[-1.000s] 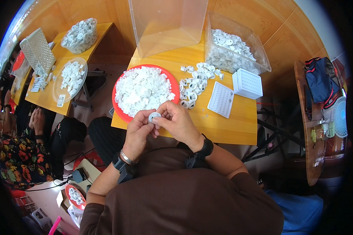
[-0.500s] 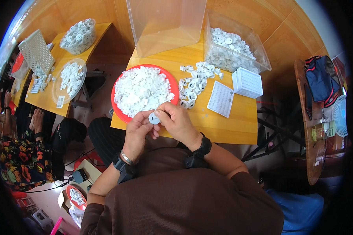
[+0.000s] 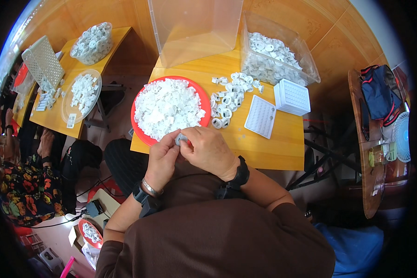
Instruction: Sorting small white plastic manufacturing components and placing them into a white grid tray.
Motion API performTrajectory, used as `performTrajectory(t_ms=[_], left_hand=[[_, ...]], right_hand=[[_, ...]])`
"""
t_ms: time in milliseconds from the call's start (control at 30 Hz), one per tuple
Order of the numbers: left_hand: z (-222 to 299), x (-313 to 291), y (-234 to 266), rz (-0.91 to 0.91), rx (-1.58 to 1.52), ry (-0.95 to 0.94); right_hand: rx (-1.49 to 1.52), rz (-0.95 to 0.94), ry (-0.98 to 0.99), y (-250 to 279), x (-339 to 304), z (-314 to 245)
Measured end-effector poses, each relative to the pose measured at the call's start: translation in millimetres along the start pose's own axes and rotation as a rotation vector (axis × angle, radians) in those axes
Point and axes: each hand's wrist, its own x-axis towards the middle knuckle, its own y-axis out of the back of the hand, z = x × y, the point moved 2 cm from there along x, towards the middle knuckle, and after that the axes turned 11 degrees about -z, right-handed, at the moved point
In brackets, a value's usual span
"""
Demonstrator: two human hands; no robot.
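Between my two hands, at the near edge of the red tray, is a small round grey-white plastic part point(image 3: 180, 138), mostly covered by my fingers. My left hand point(image 3: 161, 158) pinches it from the left. From above and the right, the thumb and bent fingers of my right hand point(image 3: 209, 149) close on it. Just beyond them, a heap of small white plastic pieces point(image 3: 169, 106) fills the round red tray point(image 3: 205, 99). Several white ring-shaped parts with dark middles point(image 3: 227, 101) lie loose to the tray's right.
A white grid tray point(image 3: 260, 116) lies beside a stack of similar trays point(image 3: 293, 97). Behind stand a clear bin of white parts point(image 3: 282, 58) and an upright clear plastic box point(image 3: 194, 37). At left, another person point(image 3: 32, 185) sits by a second table point(image 3: 55, 113).
My right hand has turned and moved slightly left over the round part, covering most of it. The other person's hands at the left have shifted slightly.
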Motion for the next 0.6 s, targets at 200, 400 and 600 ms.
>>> performTrajectory(t_ms=[200,400,600], left_hand=[[1.6,0.8,-2.7,0.024,0.271,-0.099],[6.0,-2.9,-3.3,0.016,0.010,0.024],[5.9,2.1,-1.4,0.064,-0.191,-0.013]], right_hand=[[-0.018,-0.005,-0.018,-2.1,-3.3,1.8],[0.140,0.014,-0.023,1.4,-3.7,3.2],[0.362,0.015,-0.092,0.1,-3.8,7.8]])
